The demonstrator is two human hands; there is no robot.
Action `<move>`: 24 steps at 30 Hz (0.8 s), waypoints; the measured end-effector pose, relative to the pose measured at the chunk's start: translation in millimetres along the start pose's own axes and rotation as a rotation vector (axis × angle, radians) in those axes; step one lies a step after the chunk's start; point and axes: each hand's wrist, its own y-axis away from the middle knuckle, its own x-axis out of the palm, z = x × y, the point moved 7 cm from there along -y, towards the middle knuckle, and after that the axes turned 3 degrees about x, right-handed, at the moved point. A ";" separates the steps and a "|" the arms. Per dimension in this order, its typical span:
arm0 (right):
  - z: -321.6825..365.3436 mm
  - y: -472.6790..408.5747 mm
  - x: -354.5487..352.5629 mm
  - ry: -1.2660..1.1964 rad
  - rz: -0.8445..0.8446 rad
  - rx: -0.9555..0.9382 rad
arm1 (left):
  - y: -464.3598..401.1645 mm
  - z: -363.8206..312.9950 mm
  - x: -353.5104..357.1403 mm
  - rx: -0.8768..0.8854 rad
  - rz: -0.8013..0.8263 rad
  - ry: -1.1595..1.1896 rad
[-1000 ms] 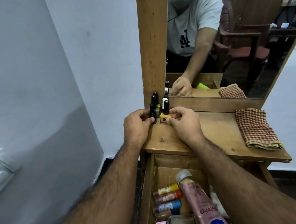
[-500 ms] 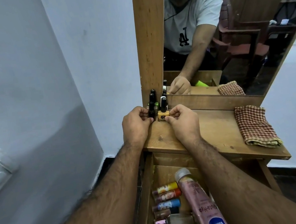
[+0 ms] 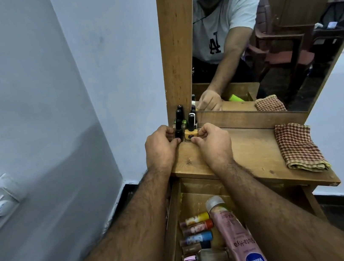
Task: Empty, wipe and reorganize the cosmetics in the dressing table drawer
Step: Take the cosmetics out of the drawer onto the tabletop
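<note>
Several nail polish bottles stand in a cluster at the back left corner of the wooden dressing table top (image 3: 252, 151), against the mirror frame. My left hand (image 3: 161, 148) pinches a dark nail polish bottle (image 3: 178, 132) at the cluster's left. My right hand (image 3: 212, 144) pinches a yellow nail polish bottle (image 3: 190, 134) with a black cap at its front. Below, the open drawer (image 3: 172, 226) holds a pink Vaseline lotion bottle (image 3: 238, 236), several small lip balm tubes (image 3: 197, 227) and a small glass bottle (image 3: 208, 258).
A folded red-and-cream checked cloth (image 3: 298, 148) lies on the right of the table top. The mirror (image 3: 263, 34) rises behind the table. A white wall with a switch plate (image 3: 0, 203) stands close on the left.
Both hands have stayed at the bottle cluster; the yellow bottle has been nudged slightly back toward the others. The view has shifted a little.
</note>
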 end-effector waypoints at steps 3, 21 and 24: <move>1.3 -0.1 0.2 0.016 0.002 -0.018 | -0.2 0.2 -0.3 0.003 -0.006 -0.009; -2.6 35.1 -28.6 -0.262 0.127 -0.017 | 82.3 -26.6 -47.2 0.046 -0.157 0.059; -8.6 78.3 -61.4 -0.290 0.021 -0.148 | 119.4 -34.6 -47.8 0.109 -0.100 0.081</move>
